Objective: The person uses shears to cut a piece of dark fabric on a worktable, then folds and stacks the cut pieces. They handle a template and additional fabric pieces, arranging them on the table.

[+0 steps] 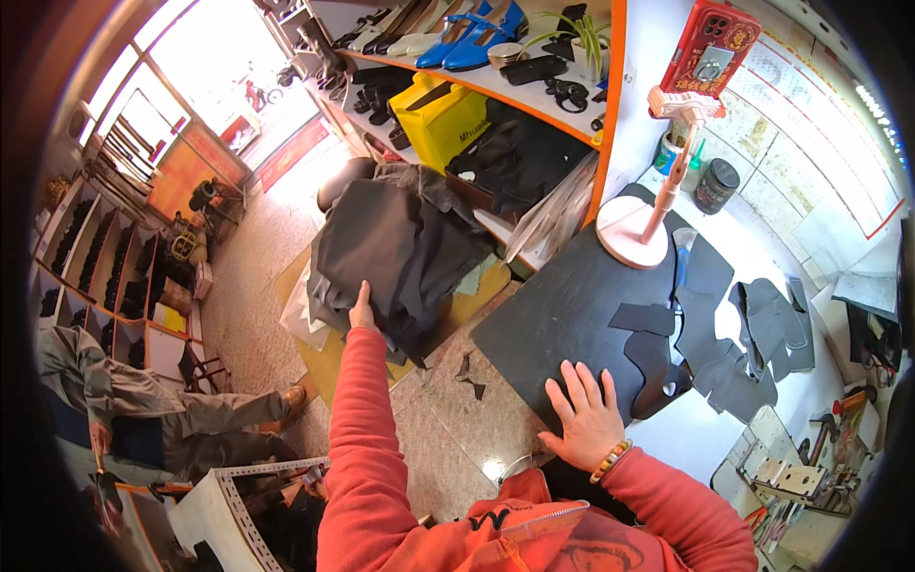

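Observation:
My left arm stretches forward to a heap of dark leather sheets (376, 238). At the heap's near edge my left hand (361, 310) is closed, one digit lying on top of the leather and the other fingers hidden. My right hand (583, 412) rests flat and open, fingers spread, on the near edge of a black cutting mat (562, 315). Beyond its fingertips lie black cut leather pieces (650, 355), with more cut pieces (753, 334) farther right. Among them a knife (681, 271) with a blue handle lies on the mat.
A pink phone stand (633, 234) holding a red phone (707, 48) stands at the mat's far end, by a dark jar (717, 185). Shelves carry blue shoes (474, 36) and a yellow bag (440, 119). A seated person's leg (224, 402) extends from the left. Tools (786, 477) sit lower right.

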{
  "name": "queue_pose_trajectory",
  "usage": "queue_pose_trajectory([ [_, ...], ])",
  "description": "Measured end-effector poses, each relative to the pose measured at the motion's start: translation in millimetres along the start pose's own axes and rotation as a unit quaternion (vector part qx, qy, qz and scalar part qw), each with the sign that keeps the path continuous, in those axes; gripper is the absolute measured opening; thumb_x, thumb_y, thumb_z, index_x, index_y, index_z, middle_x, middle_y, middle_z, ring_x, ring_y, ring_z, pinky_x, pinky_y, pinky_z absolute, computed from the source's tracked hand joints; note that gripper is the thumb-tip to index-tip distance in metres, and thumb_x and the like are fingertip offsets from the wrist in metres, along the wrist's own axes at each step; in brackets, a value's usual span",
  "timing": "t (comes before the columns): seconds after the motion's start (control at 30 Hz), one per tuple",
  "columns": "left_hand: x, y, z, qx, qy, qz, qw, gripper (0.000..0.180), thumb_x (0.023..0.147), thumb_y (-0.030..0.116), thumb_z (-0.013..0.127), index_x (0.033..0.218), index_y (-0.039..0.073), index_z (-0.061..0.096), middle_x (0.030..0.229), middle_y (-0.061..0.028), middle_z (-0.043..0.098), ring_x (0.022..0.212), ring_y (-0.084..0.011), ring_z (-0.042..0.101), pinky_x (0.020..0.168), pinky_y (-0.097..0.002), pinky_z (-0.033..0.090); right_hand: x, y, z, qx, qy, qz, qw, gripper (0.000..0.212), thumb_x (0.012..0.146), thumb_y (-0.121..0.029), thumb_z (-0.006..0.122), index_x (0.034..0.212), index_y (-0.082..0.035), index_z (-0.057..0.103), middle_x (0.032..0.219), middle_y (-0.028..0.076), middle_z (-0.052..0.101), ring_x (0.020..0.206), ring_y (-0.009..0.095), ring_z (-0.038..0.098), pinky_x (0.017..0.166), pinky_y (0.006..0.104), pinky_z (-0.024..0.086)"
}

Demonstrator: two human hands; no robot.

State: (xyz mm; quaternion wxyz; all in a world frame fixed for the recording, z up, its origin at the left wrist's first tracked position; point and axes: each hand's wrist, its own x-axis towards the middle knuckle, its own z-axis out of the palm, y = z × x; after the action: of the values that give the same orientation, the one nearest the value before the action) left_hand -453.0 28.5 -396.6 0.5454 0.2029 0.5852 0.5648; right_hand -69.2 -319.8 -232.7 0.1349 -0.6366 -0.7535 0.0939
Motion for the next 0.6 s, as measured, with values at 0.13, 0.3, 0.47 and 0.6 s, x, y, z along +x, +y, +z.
queue_pose_trajectory([
  [0.13,-18,15,6,-0.068,0.019,-0.105,0.992,0.067,0.075,0.056,0.078,0.119,0.008,0.062,0.112,-0.0049,0.067,0.097,-0.0234,0.065,0.083,-0.0362,0.054,3,-1,-2,0.005,-0.001,0.01,1.0,0.077,0.073,-0.043,0.074,0.139,-0.014,0.046,0.152,0.014,0.034,0.14,0.031,0.029,0.114,0.056,0.017],
  [0.3,-19,34,22,-0.079,-0.139,-0.087,0.983,0.07,0.076,0.051,0.079,0.128,0.008,0.058,0.125,-0.0073,0.063,0.11,-0.0248,0.061,0.098,-0.0384,0.047,6,-2,0,-0.001,0.003,0.008,1.0,0.078,0.07,-0.042,0.075,0.138,-0.014,0.047,0.151,0.013,0.035,0.14,0.031,0.029,0.114,0.0553,0.018],
  [0.47,-3,24,28,-0.079,-0.069,-0.115,0.988,0.057,0.079,0.033,0.079,0.126,0.006,0.059,0.124,-0.0094,0.064,0.111,-0.0293,0.06,0.103,-0.0395,0.044,9,-4,0,-0.005,-0.004,0.008,1.0,0.078,0.071,-0.041,0.075,0.138,-0.014,0.047,0.151,0.013,0.035,0.14,0.031,0.029,0.114,0.0553,0.019],
  [0.6,1,12,32,-0.126,-0.009,-0.107,0.986,0.041,0.076,0.01,0.077,0.114,0.003,0.063,0.113,-0.0116,0.067,0.102,-0.031,0.063,0.099,-0.0406,0.048,8,-5,-2,-0.002,0.003,0.013,1.0,0.076,0.071,-0.039,0.075,0.137,-0.014,0.048,0.151,0.012,0.036,0.14,0.03,0.03,0.114,0.0534,0.019],
])
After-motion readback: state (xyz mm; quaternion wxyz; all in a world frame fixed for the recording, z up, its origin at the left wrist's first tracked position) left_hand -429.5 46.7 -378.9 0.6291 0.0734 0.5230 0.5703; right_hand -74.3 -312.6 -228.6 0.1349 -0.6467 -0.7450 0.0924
